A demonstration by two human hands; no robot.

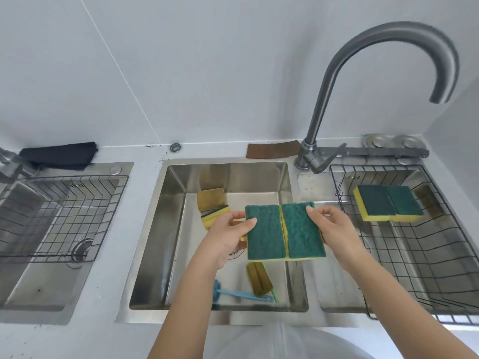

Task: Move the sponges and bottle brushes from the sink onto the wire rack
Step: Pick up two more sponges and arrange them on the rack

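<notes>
Two green-topped yellow sponges are held side by side above the middle sink (176, 229). My left hand (228, 237) grips the left sponge (264, 231) and my right hand (334, 229) grips the right sponge (303, 229). A pair of green and yellow sponges (388, 203) lies in the wire rack (440, 255) over the right basin. In the sink lie more sponges (211, 206) at the back, partly hidden by my left hand, and a blue bottle brush (241, 294) near the front.
A tall curved faucet (337, 73) rises between the middle sink and the rack. Another wire basket (59, 213) sits in the left sink. A black cloth (59, 154) and a brown pad (272, 150) lie on the back ledge.
</notes>
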